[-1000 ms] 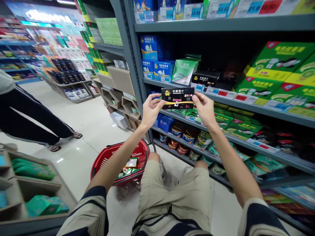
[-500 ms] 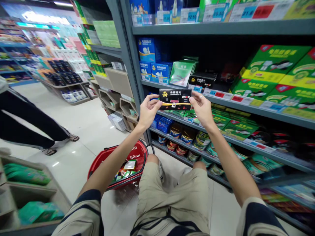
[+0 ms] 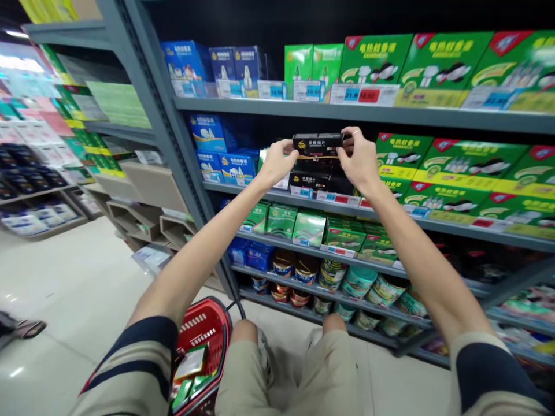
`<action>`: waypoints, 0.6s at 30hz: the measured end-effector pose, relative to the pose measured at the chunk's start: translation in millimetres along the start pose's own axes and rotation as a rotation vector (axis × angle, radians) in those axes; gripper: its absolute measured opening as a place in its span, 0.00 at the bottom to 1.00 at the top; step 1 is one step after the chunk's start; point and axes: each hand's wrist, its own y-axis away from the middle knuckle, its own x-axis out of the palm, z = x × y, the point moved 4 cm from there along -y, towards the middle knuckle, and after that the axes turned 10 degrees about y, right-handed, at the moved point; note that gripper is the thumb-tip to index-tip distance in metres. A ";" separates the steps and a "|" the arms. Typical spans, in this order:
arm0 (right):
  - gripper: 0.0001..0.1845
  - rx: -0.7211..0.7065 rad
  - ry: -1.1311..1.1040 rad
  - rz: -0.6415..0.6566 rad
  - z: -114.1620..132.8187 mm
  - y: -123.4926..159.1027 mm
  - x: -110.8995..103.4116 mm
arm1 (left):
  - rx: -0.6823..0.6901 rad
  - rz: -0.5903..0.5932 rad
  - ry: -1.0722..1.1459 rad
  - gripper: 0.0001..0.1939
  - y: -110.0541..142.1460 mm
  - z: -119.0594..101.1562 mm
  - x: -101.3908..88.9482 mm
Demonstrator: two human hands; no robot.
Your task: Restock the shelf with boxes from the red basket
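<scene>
The black box (image 3: 318, 143) is up between the two hands, just above the level of the shelf (image 3: 243, 190) and in front of its dark back, its lettered face turned toward the person. The left hand (image 3: 280, 162) has its left end, thumb at the front corner and fingers curled around the side; the right hand (image 3: 359, 159) pinches its right end in the same way, thumb low at the corner, fingers higher (a ring (image 3: 356, 133) shows on one of them). So both hands are grasping the box, which lies at their fingertips and clear of the palms. Right under it, on the shelf, sits a dark stack (image 3: 309, 180) with similar lettering; whether the box touches that stack I cannot tell. Blue boxes (image 3: 240, 167) stand at the left end of the shelf, and green boxes (image 3: 466, 164) fill its right part. Green packs (image 3: 281, 221) are lined up in the row directly below the shelf, with cans (image 3: 332, 274) farther below it. A red basket (image 3: 212, 315) rests on the floor (image 3: 108, 289), below and to the left of the shelf, beside the person's knee (image 3: 243, 331), with a few packets (image 3: 191, 363) inside.
</scene>
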 end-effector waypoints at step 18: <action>0.24 0.396 0.249 0.154 -108.5 -79.4 129.5 | -0.310 0.312 -0.577 0.21 -129.8 148.8 105.1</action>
